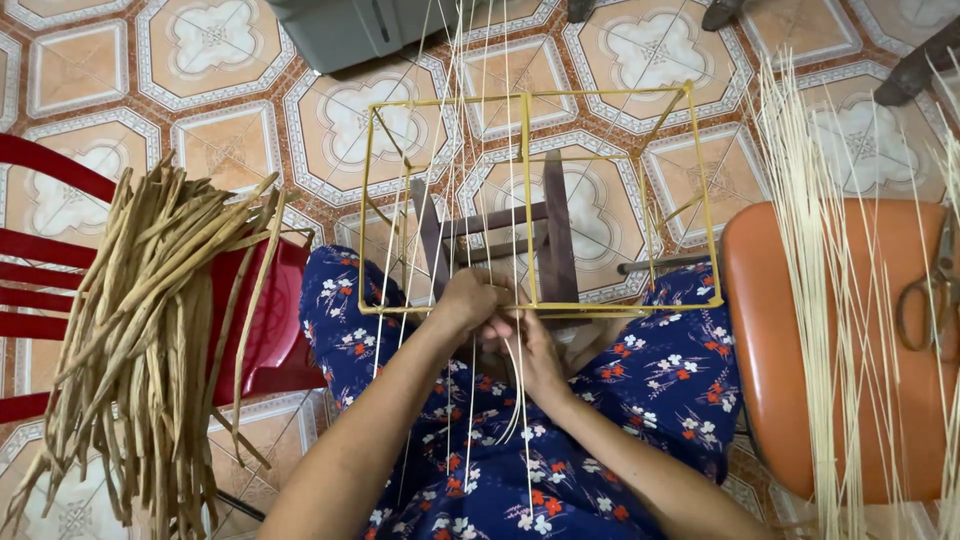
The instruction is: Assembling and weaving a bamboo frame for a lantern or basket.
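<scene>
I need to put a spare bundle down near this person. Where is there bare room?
Bare tiled floor shows beyond the red chair, and between the yellow frame and the orange seat. Crowded: dried fibres cover the red chair, pale strands and scissors the orange seat; both hands fill the lap.

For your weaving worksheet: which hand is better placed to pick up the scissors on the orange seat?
Probably the right hand: the scissors lie on the orange seat at the person's right, while the left hand grips the yellow frame.
</scene>
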